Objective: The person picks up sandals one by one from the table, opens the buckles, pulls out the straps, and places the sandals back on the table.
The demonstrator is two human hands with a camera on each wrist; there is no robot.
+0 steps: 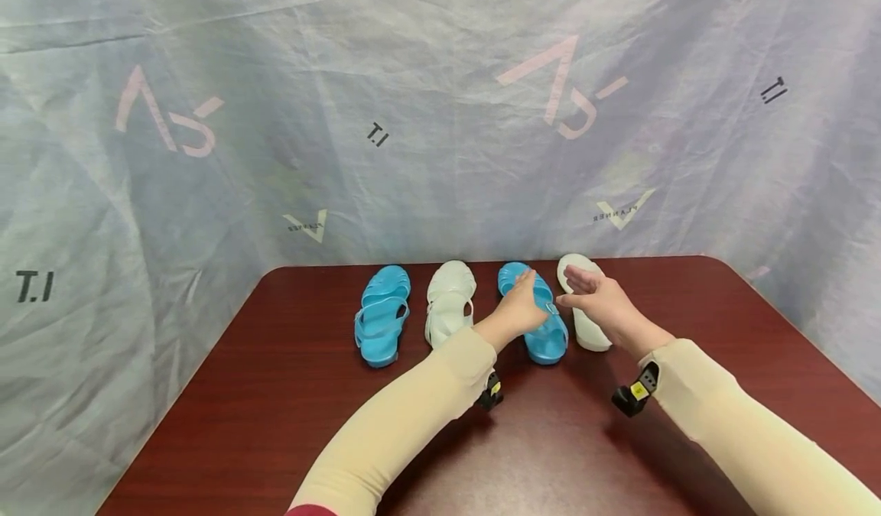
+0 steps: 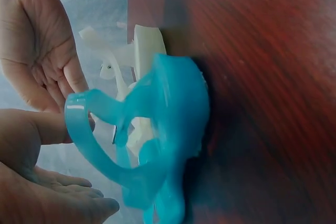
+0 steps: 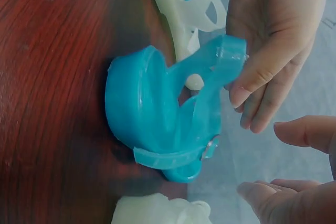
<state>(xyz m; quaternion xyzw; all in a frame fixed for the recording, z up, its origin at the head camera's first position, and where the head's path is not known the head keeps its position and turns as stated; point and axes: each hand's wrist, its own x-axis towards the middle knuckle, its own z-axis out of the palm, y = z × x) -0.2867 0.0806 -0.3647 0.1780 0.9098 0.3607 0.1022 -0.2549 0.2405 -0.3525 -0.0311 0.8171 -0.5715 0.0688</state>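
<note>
Blue sandal (image 1: pixel 547 344), third from the left in a row of four, stands on a reddish-brown tabletop (image 1: pixel 688 332), between a person's left hand (image 1: pixel 521 309) and right hand (image 1: pixel 606 306). Each grip is released, fingers extended and holding nothing. The left thumb is close to the sandal's raised strap; whether it touches cannot be told. From the head view, the left hand hides part of the sandal's middle, and the right hand covers part of the white sandal (image 1: pixel 592 336) at the row's right end. A pale sleeve (image 1: pixel 413 417), cut off below, overlaps the heel of the other white sandal (image 1: pixel 450 294). In the left wrist view the blue sandal looks blurred; in the right, a white one is cropped at the bottom edge.
</note>
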